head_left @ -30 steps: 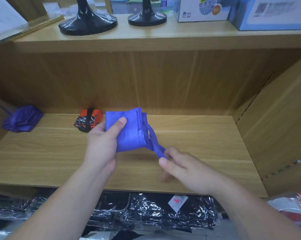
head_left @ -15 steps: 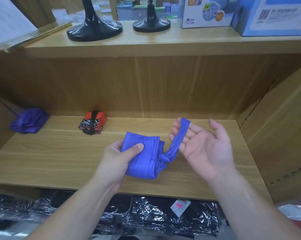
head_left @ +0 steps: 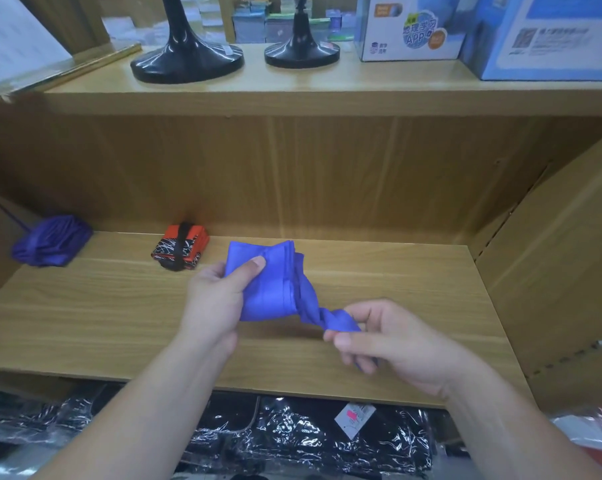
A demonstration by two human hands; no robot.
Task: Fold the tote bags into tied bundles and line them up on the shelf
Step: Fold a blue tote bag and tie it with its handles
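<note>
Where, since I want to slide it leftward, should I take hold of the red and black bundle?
Probably pinch the red and black bundle across its middle, over the black strap, coming from the open front of the shelf: the strap binds the folds there, and the back wall stands close behind it.

This was a retail shop, seen looking down at its shelving. A light wooden display shelf (head_left: 85,323) ran beneath an upper shelf (head_left: 361,95), which carried a printed product box (head_left: 410,32), a blue carton (head_left: 552,39) and two glossy black stand bases (head_left: 187,62). Blurred stacks of packaged goods (head_left: 251,26) sat behind them. Below lay dark items in shiny plastic wrap (head_left: 292,441), one carrying a white tag (head_left: 353,415) with a pink sticker.
</note>
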